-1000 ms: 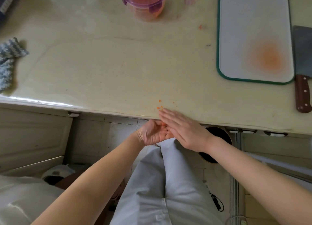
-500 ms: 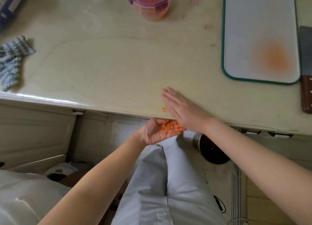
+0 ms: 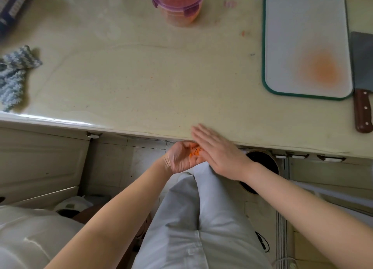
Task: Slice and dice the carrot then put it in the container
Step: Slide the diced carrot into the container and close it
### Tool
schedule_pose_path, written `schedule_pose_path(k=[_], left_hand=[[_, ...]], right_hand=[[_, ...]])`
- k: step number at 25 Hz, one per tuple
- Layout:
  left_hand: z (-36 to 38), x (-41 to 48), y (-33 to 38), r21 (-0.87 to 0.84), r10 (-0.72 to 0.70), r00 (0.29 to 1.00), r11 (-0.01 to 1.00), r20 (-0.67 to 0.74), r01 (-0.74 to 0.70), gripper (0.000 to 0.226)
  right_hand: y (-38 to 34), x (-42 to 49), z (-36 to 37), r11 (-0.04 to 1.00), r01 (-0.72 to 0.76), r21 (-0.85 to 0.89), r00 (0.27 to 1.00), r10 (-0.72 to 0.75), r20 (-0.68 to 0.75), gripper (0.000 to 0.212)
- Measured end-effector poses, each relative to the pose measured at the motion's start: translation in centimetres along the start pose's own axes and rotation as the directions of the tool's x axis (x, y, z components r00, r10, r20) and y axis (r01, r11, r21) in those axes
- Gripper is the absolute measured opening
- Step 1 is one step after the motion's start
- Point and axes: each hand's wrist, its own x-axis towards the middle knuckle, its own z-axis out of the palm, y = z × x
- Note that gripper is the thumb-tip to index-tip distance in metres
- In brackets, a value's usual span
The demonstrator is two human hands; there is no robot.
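Cream stone counter (image 3: 141, 76) carries everything. The white cutting board (image 3: 302, 26) lies at its far right corner, bare but for an orange stain, so the chopping looks finished. Beside the board's right side, the knife (image 3: 363, 111) is parked along the counter's right edge, out of the way. A striped cloth (image 3: 14, 74) sits bunched at the left edge. The container (image 3: 177, 4) stands at the far edge near the middle, orange showing inside, which suggests most of the carrot is already there.

At the near edge, the right hand (image 3: 218, 153) lies flat with fingers straight and together, placed like a scraper for crumbs. Just below the edge, the left hand (image 3: 181, 157) is cupped palm up, fingers curled round a few carrot bits (image 3: 194, 152), positioned to catch them.
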Motion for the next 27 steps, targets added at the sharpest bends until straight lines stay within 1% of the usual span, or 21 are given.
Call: schedule_pose_path(k=[2, 3, 4, 5, 7, 8, 9, 11, 12, 13, 14, 15, 17, 18, 19, 20, 21, 22, 24, 26, 27], left_hand=[[0.0, -0.1, 0.1, 0.031, 0.02, 1.0, 0.999, -0.002, -0.02, 0.039], [0.0, -0.1, 0.1, 0.029, 0.018, 1.0, 0.999, -0.012, -0.018, 0.041], [0.0, -0.2, 0.1, 0.015, -0.002, 1.0, 1.0, -0.013, 0.002, 0.042], [0.0, -0.2, 0.1, -0.002, -0.026, 1.0, 1.0, -0.008, 0.026, 0.042], [0.3, -0.4, 0.2, -0.047, -0.06, 0.998, 0.997, 0.022, 0.06, 0.044], [0.4, -0.5, 0.2, -0.049, -0.056, 0.998, 0.997, 0.026, 0.057, 0.043], [0.4, -0.4, 0.1, -0.026, -0.041, 0.999, 0.999, 0.02, 0.042, 0.041], [0.3, -0.4, 0.1, 0.057, -0.033, 0.999, 0.998, 0.008, 0.033, 0.037], [0.3, -0.6, 0.1, 0.083, -0.047, 0.999, 0.996, 0.02, 0.046, 0.039], [0.4, -0.8, 0.1, 0.105, -0.053, 0.998, 0.993, 0.032, 0.049, 0.042], [0.7, -1.0, 0.1, 0.108, -0.038, 0.999, 0.994, 0.028, 0.035, 0.042], [0.8, -0.9, 0.2, 0.093, -0.017, 1.0, 0.996, 0.022, 0.015, 0.04], [0.8, -0.8, 0.0, -0.02, -0.022, 1.0, 1.0, 0.017, 0.022, 0.038], [0.8, -0.7, 0.0, -0.061, -0.03, 0.999, 0.998, 0.018, 0.031, 0.039], [0.8, -0.6, 0.0, -0.083, -0.037, 0.999, 0.996, 0.02, 0.039, 0.039], [0.8, -0.6, 0.1, -0.083, -0.043, 0.999, 0.996, 0.022, 0.045, 0.04], [0.9, -0.7, 0.1, -0.081, -0.051, 0.998, 0.995, 0.023, 0.053, 0.041], [1.0, -0.9, 0.1, -0.08, -0.065, 0.998, 0.995, 0.025, 0.067, 0.042], [1.1, -1.1, 0.2, -0.081, -0.084, 0.996, 0.993, 0.019, 0.086, 0.042], [1.1, -1.7, 0.3, -0.079, -0.078, 0.997, 0.994, 0.018, 0.079, 0.041], [1.0, -1.9, 0.4, -0.081, -0.074, 0.997, 0.994, 0.016, 0.075, 0.041]], right_hand=[[-0.3, -1.7, -0.5, 0.988, 0.126, 0.085, 0.991, -0.13, 0.041, 0.053], [0.1, -2.2, -0.9, 0.986, 0.135, 0.098, 0.99, -0.138, 0.025, 0.049], [0.6, -2.3, -1.3, 0.992, 0.072, 0.102, 0.997, -0.069, -0.028, 0.046], [1.4, -2.1, -1.5, 0.993, -0.057, 0.1, 0.993, 0.067, -0.102, 0.047], [1.9, -1.7, -1.5, 0.927, -0.369, 0.072, 0.905, 0.376, -0.199, 0.058], [1.0, -1.5, -0.9, 0.898, -0.438, 0.031, 0.876, 0.434, -0.211, 0.062], [-0.6, -1.4, 0.1, 0.908, -0.419, 0.024, 0.887, 0.415, -0.201, 0.064], [-3.9, -1.9, 2.1, 0.965, -0.222, 0.14, 0.965, 0.238, -0.108, 0.063], [-5.1, -2.3, 2.3, 0.97, -0.131, 0.205, 0.988, 0.145, -0.053, 0.061], [-5.1, -2.5, 2.1, 0.966, -0.067, 0.25, 0.996, 0.079, -0.037, 0.056], [-4.5, -2.3, 1.7, 0.961, -0.041, 0.273, 0.994, 0.067, -0.088, 0.048], [-3.5, -2.0, 1.5, 0.959, -0.06, 0.276, 0.978, 0.112, -0.177, 0.04], [-1.7, -1.2, 0.7, 0.934, -0.166, 0.317, 0.899, 0.275, -0.34, 0.045], [-1.4, -0.9, 0.4, 0.908, -0.196, 0.369, 0.868, 0.335, -0.365, 0.044], [-1.4, -0.5, 0.0, 0.874, -0.204, 0.441, 0.846, 0.384, -0.37, 0.037], [-1.2, -0.2, -0.7, 0.842, -0.189, 0.506, 0.837, 0.407, -0.365, 0.029], [-0.9, 0.2, -1.7, 0.834, -0.18, 0.522, 0.831, 0.413, -0.374, 0.025], [-0.3, 0.6, -2.7, 0.854, -0.203, 0.48, 0.826, 0.413, -0.384, 0.028], [2.2, 1.7, -4.6, 0.9, -0.305, 0.311, 0.831, 0.411, -0.376, 0.045], [6.1, 3.2, -6.4, 0.882, -0.437, 0.178, 0.825, 0.472, -0.312, 0.058], [8.0, 4.1, -7.0, 0.849, -0.511, 0.136, 0.81, 0.528, -0.255, 0.061]])
